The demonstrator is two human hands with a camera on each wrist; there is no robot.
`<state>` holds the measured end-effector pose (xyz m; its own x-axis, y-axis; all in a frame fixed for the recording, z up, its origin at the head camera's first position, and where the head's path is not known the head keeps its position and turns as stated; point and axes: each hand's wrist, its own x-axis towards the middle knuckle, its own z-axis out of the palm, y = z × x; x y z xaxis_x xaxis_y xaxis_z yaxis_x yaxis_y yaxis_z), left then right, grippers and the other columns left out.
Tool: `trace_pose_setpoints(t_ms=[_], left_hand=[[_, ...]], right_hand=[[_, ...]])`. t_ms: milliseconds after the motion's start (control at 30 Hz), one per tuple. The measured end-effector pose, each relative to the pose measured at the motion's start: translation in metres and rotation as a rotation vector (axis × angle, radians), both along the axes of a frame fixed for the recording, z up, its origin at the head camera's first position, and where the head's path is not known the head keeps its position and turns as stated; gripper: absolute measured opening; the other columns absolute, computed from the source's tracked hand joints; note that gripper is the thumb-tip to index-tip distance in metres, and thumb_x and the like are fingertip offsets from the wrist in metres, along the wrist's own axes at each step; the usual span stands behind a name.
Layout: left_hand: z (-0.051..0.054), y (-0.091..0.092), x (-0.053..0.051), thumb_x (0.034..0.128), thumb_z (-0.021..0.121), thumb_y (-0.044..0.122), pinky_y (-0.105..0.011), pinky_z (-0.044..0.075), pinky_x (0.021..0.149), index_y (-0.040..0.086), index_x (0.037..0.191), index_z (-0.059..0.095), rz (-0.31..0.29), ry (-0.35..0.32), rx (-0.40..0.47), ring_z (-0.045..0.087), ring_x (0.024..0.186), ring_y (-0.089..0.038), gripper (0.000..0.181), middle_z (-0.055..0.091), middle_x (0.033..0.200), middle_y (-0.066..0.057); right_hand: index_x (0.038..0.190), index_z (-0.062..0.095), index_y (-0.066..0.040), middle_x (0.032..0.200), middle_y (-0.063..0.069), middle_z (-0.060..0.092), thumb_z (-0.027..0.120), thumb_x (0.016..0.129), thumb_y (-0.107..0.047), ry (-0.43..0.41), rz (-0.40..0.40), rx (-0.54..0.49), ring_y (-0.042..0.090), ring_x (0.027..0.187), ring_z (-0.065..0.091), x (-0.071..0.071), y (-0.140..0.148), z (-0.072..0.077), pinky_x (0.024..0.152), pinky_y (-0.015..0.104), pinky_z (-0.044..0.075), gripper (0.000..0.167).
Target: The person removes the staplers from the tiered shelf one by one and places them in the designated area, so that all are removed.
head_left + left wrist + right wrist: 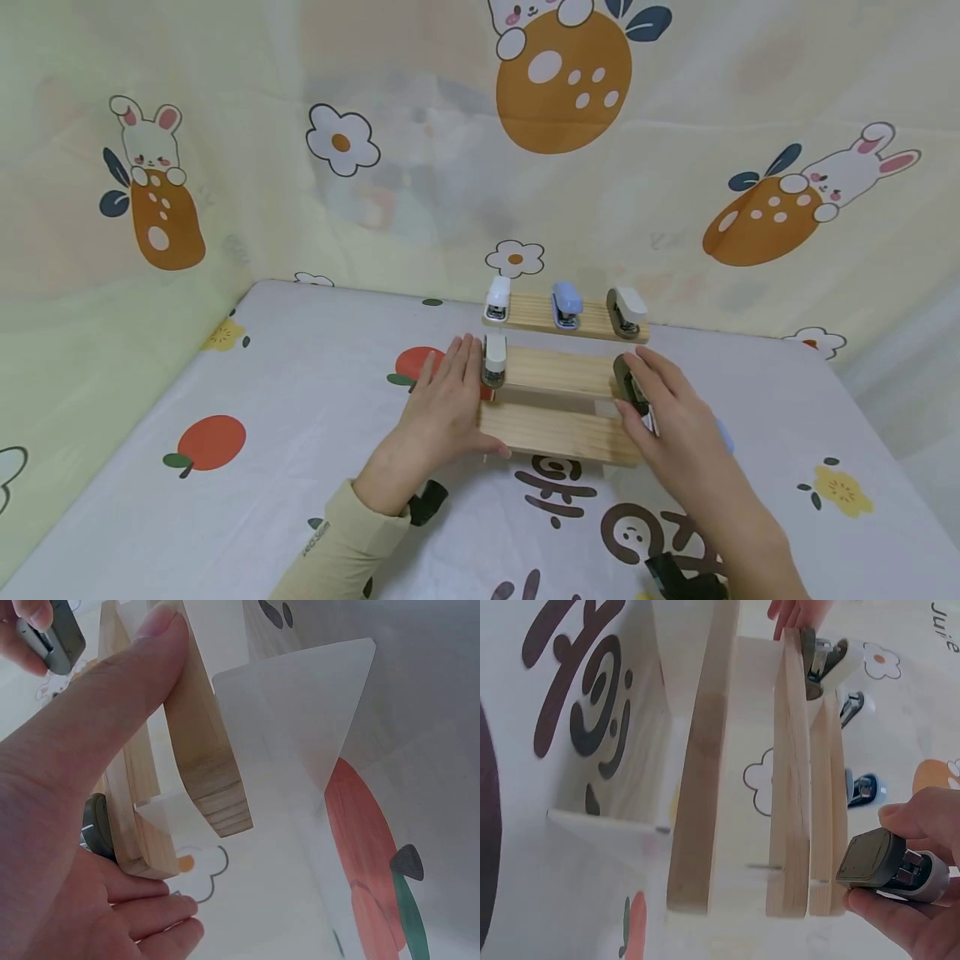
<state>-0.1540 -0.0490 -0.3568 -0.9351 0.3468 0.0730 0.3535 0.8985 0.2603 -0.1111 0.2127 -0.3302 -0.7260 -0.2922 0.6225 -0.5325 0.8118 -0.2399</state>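
Note:
A three-step wooden rack stands on the table, with a bare front plank (558, 431). My right hand (686, 433) pinches a stapler (889, 862) with a dark grey base and pale top, at the right end of the middle plank (562, 372); in the right wrist view it hangs apart from the wood. My left hand (446, 408) lies along the rack's left end, fingers extended, its thumb (161, 652) touching the front plank. At the middle plank's left end stands a white stapler (494, 360) with a dark base.
The back plank carries a white stapler (497, 298), a blue stapler (567, 305) and a white-and-grey stapler (627, 312). Part of a blue object (725, 435) shows behind my right hand. A patterned curtain (420, 208) hangs close behind the rack.

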Motion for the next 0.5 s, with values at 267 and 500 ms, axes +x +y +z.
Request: trace_pose_setpoints(t_ms=[267,500], left_hand=[[0.000,0.000,0.000,0.0535,0.090,0.062,-0.053,0.017,0.124,-0.004,0.156,0.015,-0.011,0.005,0.005,0.018,0.154,-0.032,0.143,0.019,0.164,-0.020],[0.000,-0.001,0.000,0.0532,0.089,0.063,-0.053,0.017,0.124,-0.004,0.156,0.015,-0.003,0.009,-0.004,0.018,0.154,-0.032,0.144,0.019,0.164,-0.019]], right_hand=[[0.138,0.051,0.007,0.138,0.029,0.051,0.076,0.080,0.004,-0.059,-0.071,-0.006,0.048,0.120,0.055,0.004,0.013,0.002,0.086,0.061,0.052,0.063],[0.135,0.054,0.007,0.136,0.029,0.052,0.078,0.078,0.003,-0.105,-0.123,0.029,0.049,0.116,0.056,0.000,0.030,-0.001,0.083,0.063,0.052,0.062]])
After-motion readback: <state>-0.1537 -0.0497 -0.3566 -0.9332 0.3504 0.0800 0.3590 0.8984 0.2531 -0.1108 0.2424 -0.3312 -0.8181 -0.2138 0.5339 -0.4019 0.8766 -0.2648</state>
